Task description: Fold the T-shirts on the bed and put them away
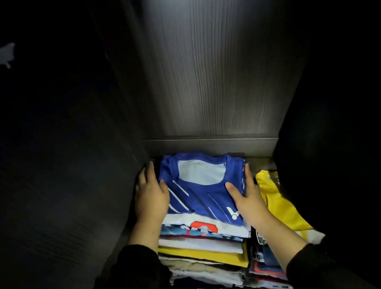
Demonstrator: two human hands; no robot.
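A folded blue T-shirt (202,192) with white stripes and a pale neck panel lies on top of a tall stack of folded shirts (201,246) inside a dark wardrobe compartment. My left hand (151,196) rests against the shirt's left edge, fingers straight along its side and thumb touching the fabric. My right hand (245,193) holds the shirt's right edge, thumb lying on top and index finger running up the side. Its other fingers are hidden.
A yellow garment (278,202) lies to the right of the stack, over a second pile of folded clothes (267,262). A wood-grain back panel (209,65) rises behind. Dark side walls close in left and right. Dark items lie at the stack's foot.
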